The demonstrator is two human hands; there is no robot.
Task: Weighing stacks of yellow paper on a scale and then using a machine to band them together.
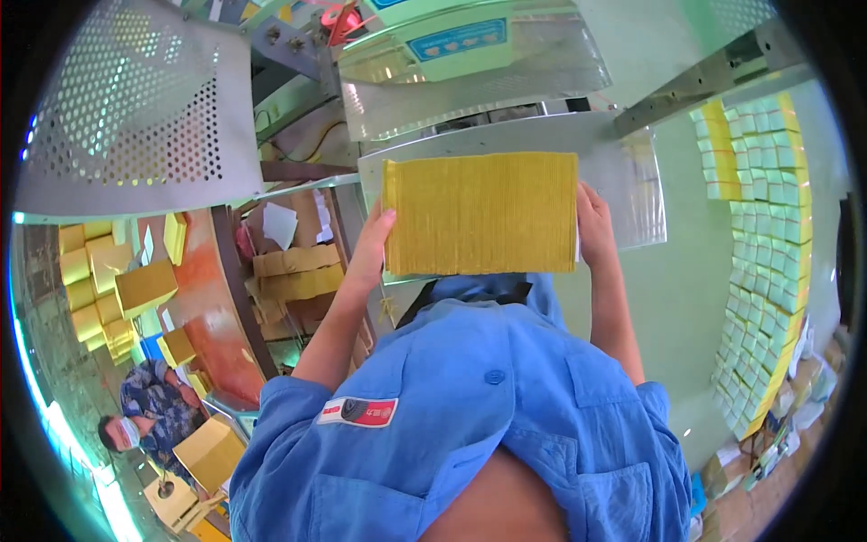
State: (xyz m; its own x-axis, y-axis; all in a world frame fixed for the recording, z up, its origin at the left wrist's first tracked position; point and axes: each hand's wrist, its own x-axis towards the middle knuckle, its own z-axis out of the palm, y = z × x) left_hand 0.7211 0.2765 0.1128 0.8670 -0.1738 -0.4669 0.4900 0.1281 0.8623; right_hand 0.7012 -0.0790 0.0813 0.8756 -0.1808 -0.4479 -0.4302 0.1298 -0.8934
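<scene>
Two hands, one yellow stack

Both hands grip a thick stack of yellow paper sheets (480, 214) by its short ends — the left hand (372, 246) clamped on the left edge, the right hand (591, 226) on the right. The stack is held up level against a slanted metal plate (506, 135) of the machine. Done well, I judge, the grip presses evenly from both ends so the sheets stay square and none slips out. Forearms reach up and forward, elbows bent, wrists turned in — fingers wrapped behind the stack, thumbs forward. More yellow bundles (95, 280) lie well apart at the left
</scene>
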